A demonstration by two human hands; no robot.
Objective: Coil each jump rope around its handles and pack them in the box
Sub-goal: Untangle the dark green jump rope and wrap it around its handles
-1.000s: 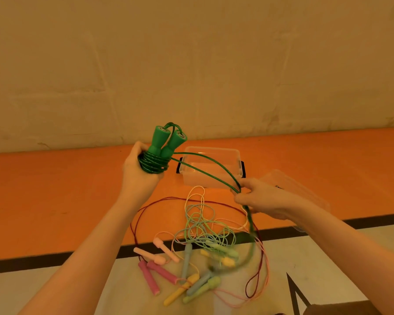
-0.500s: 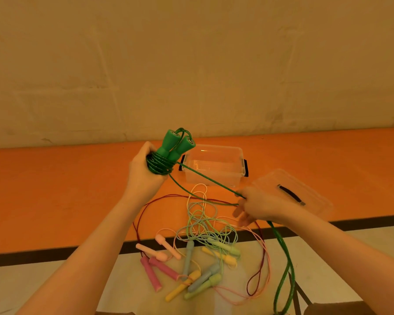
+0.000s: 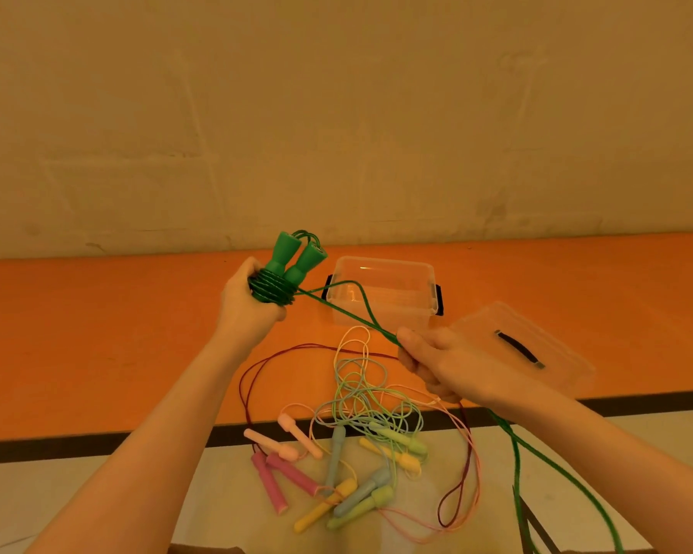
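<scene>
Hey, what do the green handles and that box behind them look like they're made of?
Green handles: likely smooth moulded plastic, judging by their uniform colour and soft sheen. Clear box: see-through hard plastic, since the orange floor shows through its walls; its black side clips look like plastic too, though that is less certain.

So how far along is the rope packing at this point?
Early. Done: nothing; the clear box looks empty. In hand: left hand grips the green rope, partly coiled round its handles; right hand feeds the tail. Left: the tangled ropes on the floor.
</scene>
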